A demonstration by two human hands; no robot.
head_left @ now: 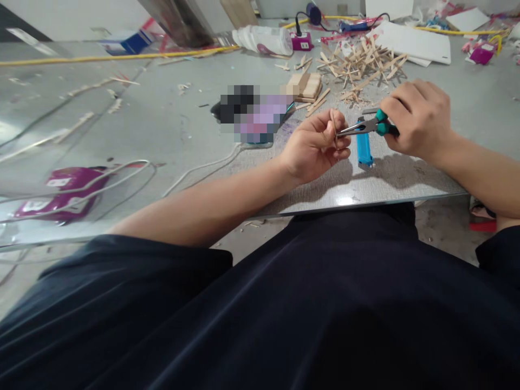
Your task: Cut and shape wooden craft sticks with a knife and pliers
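Between its thumb and fingers, my left hand [314, 143] pinches a thin wooden stick [333, 125], which stands roughly upright. My right hand [420, 119] is wrapped round the green-handled needle-nose pliers [368, 126]. Their long jaws point left and reach the stick at my left fingertips; I cannot make out whether they clamp it. Another flat metal piece [370, 111] shows beside my right fingers, its other end hidden. Below the pliers, a blue plastic tool [364, 149] lies on the table near its front edge.
Behind my hands lie a pile of wooden sticks [365, 62] and stacked wooden blocks [306, 86]. A blurred-out phone-like object [260, 116] has a white cable. Purple power sockets [67, 192] stand left, a plastic bottle [264, 40] and a white board [412, 43] at the back.
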